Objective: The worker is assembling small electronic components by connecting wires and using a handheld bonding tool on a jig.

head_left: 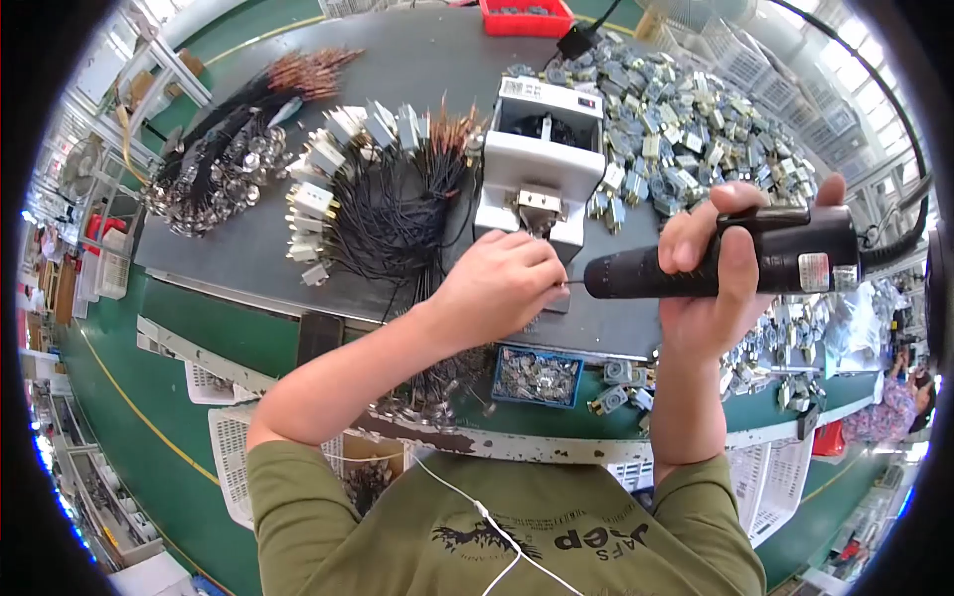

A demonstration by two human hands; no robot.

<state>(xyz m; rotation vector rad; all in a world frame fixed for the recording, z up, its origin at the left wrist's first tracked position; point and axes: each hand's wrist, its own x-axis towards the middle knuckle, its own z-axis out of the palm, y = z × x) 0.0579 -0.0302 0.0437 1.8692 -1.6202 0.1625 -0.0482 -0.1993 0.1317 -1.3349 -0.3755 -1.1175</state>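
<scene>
My right hand [696,268] is wrapped round a black electric screwdriver [636,273], held level with its bit toward the left. By the bit's tip, my left hand [502,283] has its fingers pinched together; what they hold is too small to make out. Just beyond the left hand stands a white screw feeder [542,164] with a metal outlet at its front. Left of the feeder lies a bundle of black cables [393,204] with pale block-shaped housings on some ends and bare copper strands on others.
A second cable bundle [224,154] with shiny round metal ends lies at the far left. Grey and brass parts [686,129] are heaped at the right. A red bin [527,18] sits at the back, and a blue tray [500,382] of small metal pieces near the front edge.
</scene>
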